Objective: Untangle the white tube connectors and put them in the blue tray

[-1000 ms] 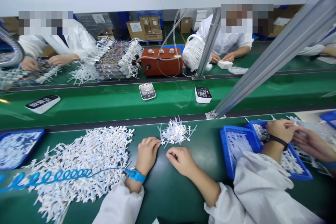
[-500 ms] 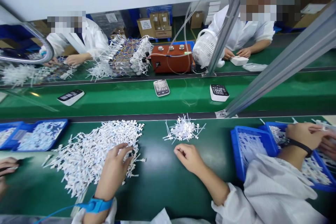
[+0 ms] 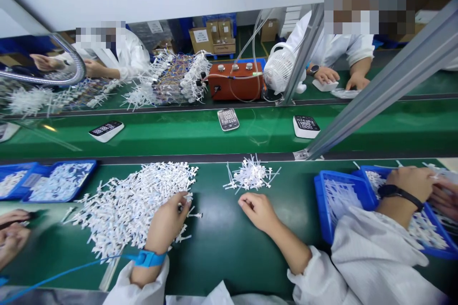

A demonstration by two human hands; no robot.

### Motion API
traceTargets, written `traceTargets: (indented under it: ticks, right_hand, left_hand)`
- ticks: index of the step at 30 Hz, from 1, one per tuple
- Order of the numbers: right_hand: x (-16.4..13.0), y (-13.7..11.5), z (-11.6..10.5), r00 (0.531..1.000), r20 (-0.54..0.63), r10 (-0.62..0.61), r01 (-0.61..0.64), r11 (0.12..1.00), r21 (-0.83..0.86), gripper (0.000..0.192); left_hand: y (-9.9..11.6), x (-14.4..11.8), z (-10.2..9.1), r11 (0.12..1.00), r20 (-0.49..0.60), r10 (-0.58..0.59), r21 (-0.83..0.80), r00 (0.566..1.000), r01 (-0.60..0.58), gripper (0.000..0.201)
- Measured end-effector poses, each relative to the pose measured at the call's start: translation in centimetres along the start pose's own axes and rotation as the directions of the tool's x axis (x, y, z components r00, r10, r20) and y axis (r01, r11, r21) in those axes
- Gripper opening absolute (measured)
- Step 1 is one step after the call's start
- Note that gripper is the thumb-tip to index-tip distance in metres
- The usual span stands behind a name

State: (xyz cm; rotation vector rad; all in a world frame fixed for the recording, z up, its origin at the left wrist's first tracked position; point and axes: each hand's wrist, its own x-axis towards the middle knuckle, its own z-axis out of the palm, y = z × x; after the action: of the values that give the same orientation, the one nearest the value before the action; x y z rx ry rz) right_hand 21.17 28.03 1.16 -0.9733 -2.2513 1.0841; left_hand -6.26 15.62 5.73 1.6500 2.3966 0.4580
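The person's left hand (image 3: 167,221) rests on the right-hand edge of the big heap of white plastic connectors (image 3: 132,202) on the dark green desk (image 3: 222,248), its fingers curled down into the pieces and pinching at one or two of them near the fingertips, though I cannot tell for sure that anything is gripped; a blue wrist strap (image 3: 148,258) circles that wrist, and its blue cord (image 3: 60,274) runs off to the left across the desk. The right hand (image 3: 258,210) lies apart from the heap, knuckles up, fingers loosely bent and holding nothing, just below the small pile of white connectors (image 3: 250,177) that sits near the middle of the desk. To the left, blue trays (image 3: 57,182) hold more of the white pieces; to the right, another blue tray (image 3: 338,198) is filled with them, and a co-worker's hand (image 3: 410,183) with a dark watch band reaches over the next tray. Beyond the desk, on the brighter green belt (image 3: 200,136), lie three small display units: one to the left (image 3: 106,130), one in the middle (image 3: 228,119), one to the right (image 3: 306,126); behind them stand an orange box with knobs (image 3: 234,82) and a small white fan (image 3: 281,69).
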Motion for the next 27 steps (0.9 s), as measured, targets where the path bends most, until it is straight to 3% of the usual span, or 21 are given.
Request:
traceTargets:
  ticks: [3, 7, 13, 18, 27]
  right_hand:
    - [0.0, 0.0, 0.0, 1.0, 0.0, -0.005, 0.005, 1.0, 0.001, 0.02]
    - [-0.1, -0.1, 0.0, 1.0, -0.01, -0.007, 0.007, 1.0, 0.02, 0.019]
    - [-0.4, -0.8, -0.3, 0.999, -0.019, -0.045, 0.047, 0.987, 0.156, 0.018]
    - [-0.5, -0.9, -0.2, 0.999, -0.023, -0.037, 0.042, 0.974, 0.224, 0.018]
    - [-0.2, -0.9, -0.4, 0.999, -0.034, -0.014, 0.018, 0.992, 0.122, 0.016]
  left_hand:
    - [0.7, -0.1, -1.0, 0.961, -0.063, 0.0, -0.277, 0.998, -0.017, 0.038]
    - [3.0, 0.4, -1.0, 0.79, 0.029, -0.071, -0.609, 0.997, 0.074, 0.031]
    - [7.8, 0.5, 2.6, 0.547, 0.081, -0.083, -0.83, 0.993, 0.114, 0.035]
    - [10.2, 0.0, 5.7, 0.535, 0.107, 0.015, -0.841, 0.994, 0.082, 0.027]
    - [9.9, -0.1, 7.6, 0.579, 0.102, 0.031, -0.813, 0.994, 0.065, 0.026]
